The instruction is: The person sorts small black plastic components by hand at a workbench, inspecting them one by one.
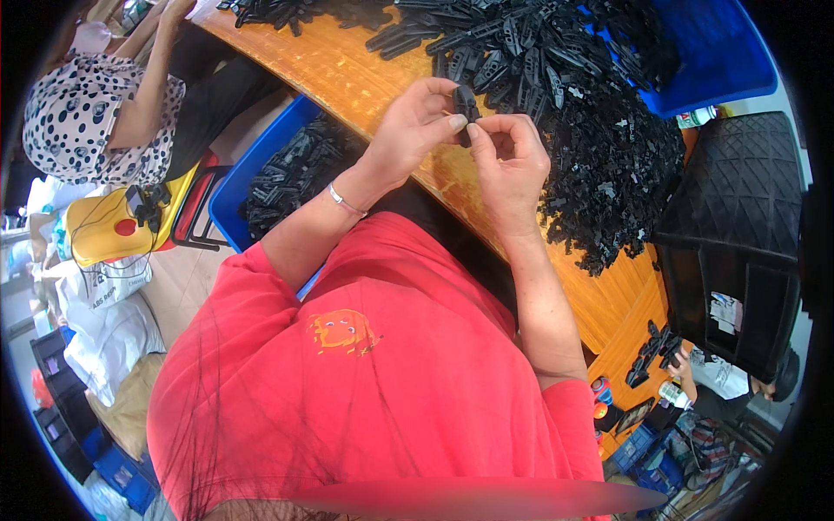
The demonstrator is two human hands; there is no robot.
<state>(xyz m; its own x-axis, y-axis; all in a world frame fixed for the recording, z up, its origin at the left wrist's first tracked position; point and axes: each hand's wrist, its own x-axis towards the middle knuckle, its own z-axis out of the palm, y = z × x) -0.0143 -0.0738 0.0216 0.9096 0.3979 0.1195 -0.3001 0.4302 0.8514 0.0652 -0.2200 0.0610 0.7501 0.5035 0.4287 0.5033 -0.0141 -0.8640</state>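
Over the table's near edge, my left hand [424, 123] pinches a short, curved black plastic part [466, 102] between thumb and fingers, and it stands roughly upright. My right hand [512, 161] is closed at the lower end of that part, thumb against forefinger. Whatever sits between those right fingertips is too small or hidden to make out. Just beyond my hands lies a heap of long black plastic pieces [512, 61]. A pile of much smaller black pieces [608, 174] spreads to the right of my right hand.
The wooden table [339, 65] runs diagonally. A blue bin [721, 61] stands at far right, above a black crate [730, 260]. Left of my left forearm, another blue bin [228, 204] holds black parts. One person [104, 122] sits at left beside a yellow chair [104, 230]; another [721, 378] works at lower right.
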